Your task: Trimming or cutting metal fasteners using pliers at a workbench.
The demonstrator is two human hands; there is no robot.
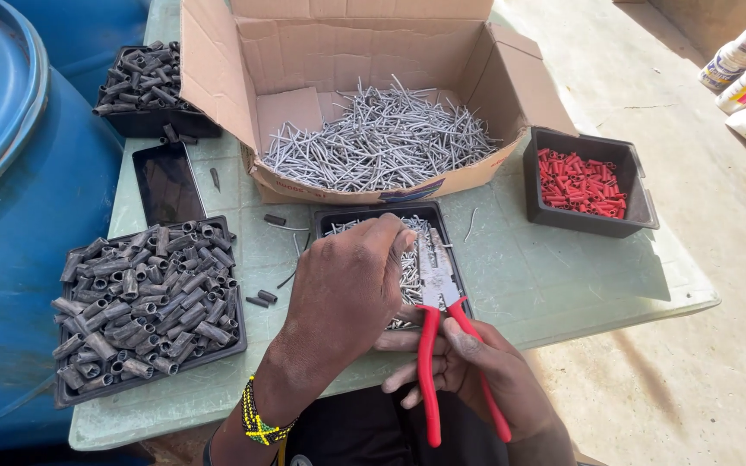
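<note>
Red-handled pliers [436, 285] between both hands (over the nail tray [336, 214]).

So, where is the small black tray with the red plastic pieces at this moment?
In the head view, the small black tray of red plastic pieces sits at the right side of the pale green table, just right of the open cardboard box of grey nails.

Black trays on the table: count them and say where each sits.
4. One tray of dark tubes back left, a larger one front left, a nail tray under the hands, one with red pieces at right. The cardboard box may hide more.
</note>
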